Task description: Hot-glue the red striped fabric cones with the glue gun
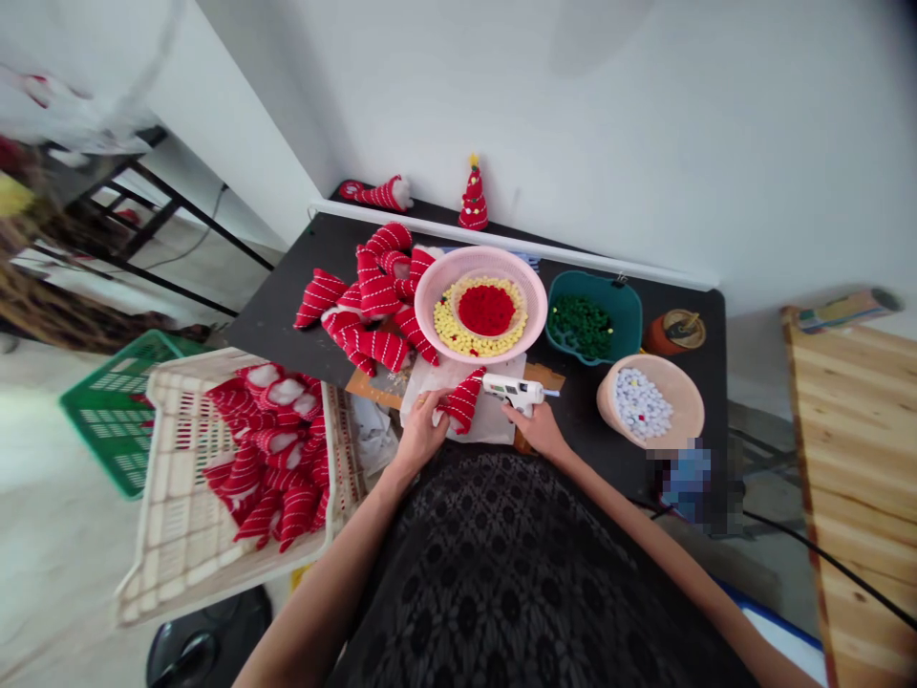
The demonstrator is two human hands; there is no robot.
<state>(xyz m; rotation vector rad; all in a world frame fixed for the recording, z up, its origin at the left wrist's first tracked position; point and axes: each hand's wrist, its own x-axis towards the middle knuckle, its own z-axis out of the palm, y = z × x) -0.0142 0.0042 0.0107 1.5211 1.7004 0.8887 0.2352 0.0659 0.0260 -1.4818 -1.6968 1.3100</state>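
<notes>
My left hand (424, 427) is closed on a red cone-shaped stuffed piece (464, 403) with white stitched stripes. It lies tilted over a white sheet (494, 420) on the dark table. In my right hand (539, 426) is a white hot glue gun (513, 389), its nozzle pointing left at the upper part of the cone. A blue-white glue stick juts from the gun's back end. Just beyond stands a pink basket (425, 306) of yellow pompoms (458, 336), with a smaller bowl of red pompoms (487, 311) inside it.
More striped cones (379, 287) are heaped at the left on the table (279, 287). A teal basket (630, 311) holds green pompoms, and a peach bowl (688, 392) holds white ones. A decorated cone tree (474, 199) stands behind. A cream crate (172, 459) of cones sits lower left.
</notes>
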